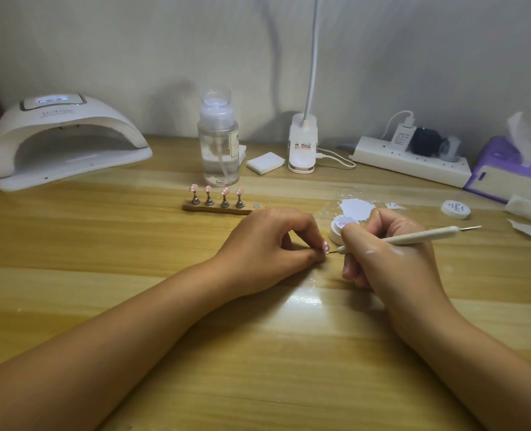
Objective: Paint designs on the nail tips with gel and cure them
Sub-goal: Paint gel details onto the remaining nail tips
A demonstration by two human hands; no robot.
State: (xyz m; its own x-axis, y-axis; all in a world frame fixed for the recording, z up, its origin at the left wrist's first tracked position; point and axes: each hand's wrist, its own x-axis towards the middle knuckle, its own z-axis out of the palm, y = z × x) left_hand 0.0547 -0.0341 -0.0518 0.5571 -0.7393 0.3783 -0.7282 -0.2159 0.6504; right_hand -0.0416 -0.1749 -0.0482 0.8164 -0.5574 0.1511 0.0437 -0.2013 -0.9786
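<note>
My left hand (pixel 272 244) rests on the wooden table and pinches a small pink nail tip (pixel 325 246) with white dots, on its holder, hidden in my fingers. My right hand (pixel 391 256) grips a white dotting pen (pixel 413 238) like a pencil; its fine tip touches the nail tip. An open white gel pot (pixel 338 228) stands just behind my right thumb. Several pink dotted nail tips stand on metal pegs on a wooden strip (pixel 220 209) behind my left hand. The white curing lamp (pixel 65 141) sits at the back left.
A clear pump bottle (pixel 218 147) and white pads (pixel 265 162) stand at the back centre, beside a desk lamp base (pixel 302 144). A power strip (pixel 413 161), purple tissue box (pixel 510 169) and pot lid (pixel 455 209) lie to the right. White gel smear (pixel 356 208) is on the table.
</note>
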